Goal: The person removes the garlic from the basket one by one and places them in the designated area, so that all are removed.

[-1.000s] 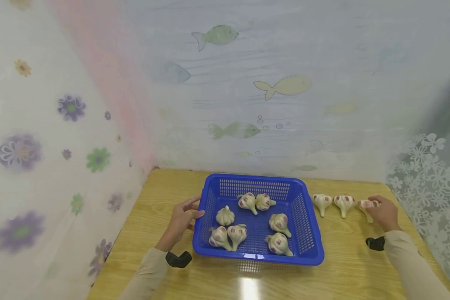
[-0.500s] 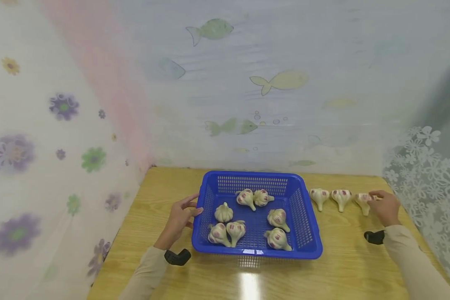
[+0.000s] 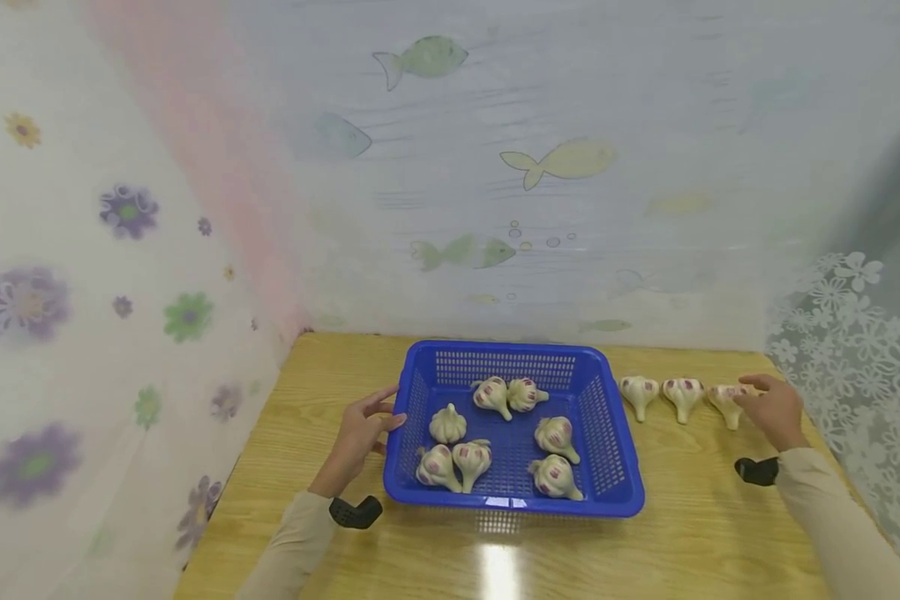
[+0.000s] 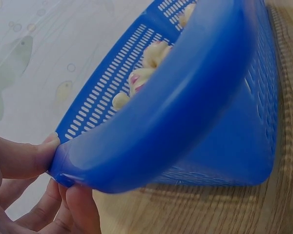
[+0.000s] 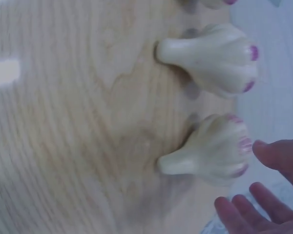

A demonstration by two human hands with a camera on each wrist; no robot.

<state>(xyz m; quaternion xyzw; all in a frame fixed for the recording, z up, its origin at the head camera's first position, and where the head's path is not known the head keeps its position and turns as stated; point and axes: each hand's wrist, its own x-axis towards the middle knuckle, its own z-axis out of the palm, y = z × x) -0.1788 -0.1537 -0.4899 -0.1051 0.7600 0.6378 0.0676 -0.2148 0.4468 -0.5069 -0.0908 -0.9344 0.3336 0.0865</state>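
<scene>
A blue plastic basket [image 3: 626,479] with slotted sides holds several garlic bulbs, among them a whitish one [image 3: 447,425] at the left. My left hand [image 3: 355,439] pinches its left rim; in the left wrist view the thumb [image 4: 31,157] lies on the rim and the fingers curl beneath. To the right of the basket, three garlic bulbs stand in a row: one nearest the basket [image 3: 639,394], a middle one [image 3: 682,397] and an outer one [image 3: 726,402]. Close by the outer bulb is my right hand [image 3: 778,411], its fingers spread and apart from it in the right wrist view.
The wooden table [image 3: 300,417] meets a sheet-covered wall [image 3: 330,275] with fish drawings at the back. A flowered sheet [image 3: 90,375] hangs on the left, and a lacy flower-patterned sheet [image 3: 862,350] borders the right side.
My right hand has let go of the outer garlic bulb and drawn slightly off to the right. The left hand keeps its grip on the basket. The head view has shifted a little.
</scene>
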